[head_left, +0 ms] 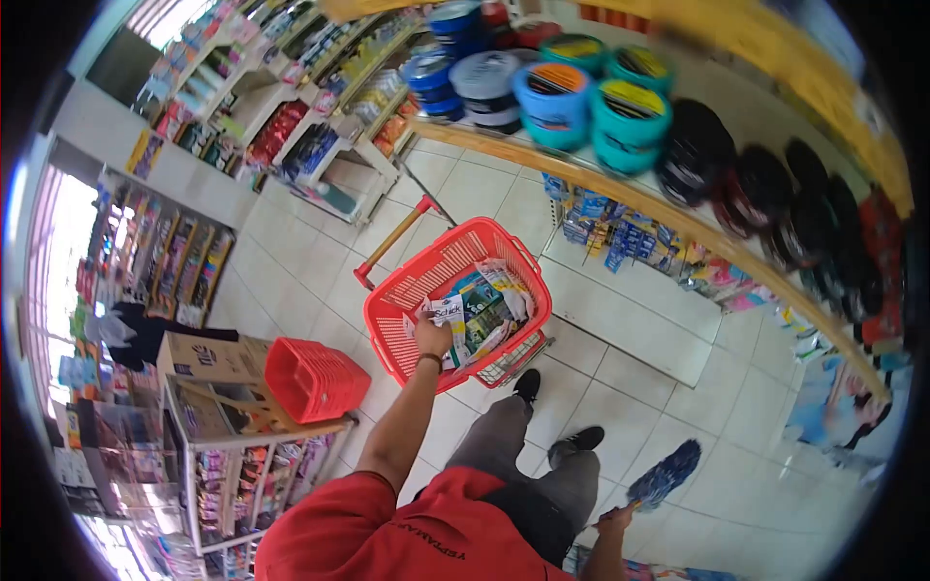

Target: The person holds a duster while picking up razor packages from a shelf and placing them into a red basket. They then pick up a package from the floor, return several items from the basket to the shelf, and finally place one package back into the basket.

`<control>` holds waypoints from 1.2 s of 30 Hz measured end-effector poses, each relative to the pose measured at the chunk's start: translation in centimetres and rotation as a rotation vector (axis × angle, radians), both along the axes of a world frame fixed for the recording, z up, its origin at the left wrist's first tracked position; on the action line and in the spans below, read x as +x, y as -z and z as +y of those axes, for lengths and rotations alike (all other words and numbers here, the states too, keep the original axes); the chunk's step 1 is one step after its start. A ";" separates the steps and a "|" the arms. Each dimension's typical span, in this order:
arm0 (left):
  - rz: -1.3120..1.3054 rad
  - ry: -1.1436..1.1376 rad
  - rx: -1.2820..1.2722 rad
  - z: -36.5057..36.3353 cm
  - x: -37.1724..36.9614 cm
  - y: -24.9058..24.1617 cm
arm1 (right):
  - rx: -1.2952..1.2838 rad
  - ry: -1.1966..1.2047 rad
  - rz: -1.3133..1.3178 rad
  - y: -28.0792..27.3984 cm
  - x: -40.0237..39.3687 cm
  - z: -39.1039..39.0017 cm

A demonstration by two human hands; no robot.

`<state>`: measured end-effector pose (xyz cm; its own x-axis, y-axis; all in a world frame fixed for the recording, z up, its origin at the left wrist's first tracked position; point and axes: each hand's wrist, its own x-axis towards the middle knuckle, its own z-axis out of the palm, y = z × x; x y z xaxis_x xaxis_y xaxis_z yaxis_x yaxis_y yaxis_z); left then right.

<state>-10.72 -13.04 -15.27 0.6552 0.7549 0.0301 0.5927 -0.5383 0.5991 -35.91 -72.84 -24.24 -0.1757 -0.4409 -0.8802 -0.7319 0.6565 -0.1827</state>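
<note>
My left hand reaches into a red plastic shopping basket and grips a white packet marked Schick. Around it in the basket lie several more packets, among them a green and dark pack. The basket rests on a shopping cart with a brown handle bar. Down at my right side, my right hand is closed round the handle of a dark blue fluffy duster, whose head points up and away from me. The duster hangs clear of the shelves.
Tubs in blue, teal and black crowd a wood-edged shelf ahead of me. Below it hang small blue packs over a white base ledge. On my left, stacked red baskets stand beside a cardboard box on a rack.
</note>
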 end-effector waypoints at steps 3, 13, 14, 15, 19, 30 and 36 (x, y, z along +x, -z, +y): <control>0.175 -0.166 -0.104 3.5 0.1 2.0 | -0.043 -0.027 0.058 2.6 -3.9 -0.9; 0.352 0.056 -0.566 6.4 3.1 5.4 | -0.589 -0.706 -0.140 -8.5 -0.3 10.4; 0.343 0.066 -0.572 6.5 2.8 5.0 | -0.655 -0.799 -0.291 -11.3 1.1 12.0; 0.285 0.141 -0.550 6.3 3.0 4.0 | -0.722 -0.889 -0.449 -13.1 2.6 12.9; 0.096 0.245 -0.419 4.6 2.7 -3.5 | -0.726 -1.188 -0.781 -15.7 7.1 13.8; -0.433 0.319 -1.279 1.0 2.3 -16.3 | -0.724 -1.579 -0.779 -22.5 18.5 15.0; -0.632 0.150 -1.599 1.1 0.7 -20.2 | -0.627 -1.421 -0.757 -22.6 17.5 10.9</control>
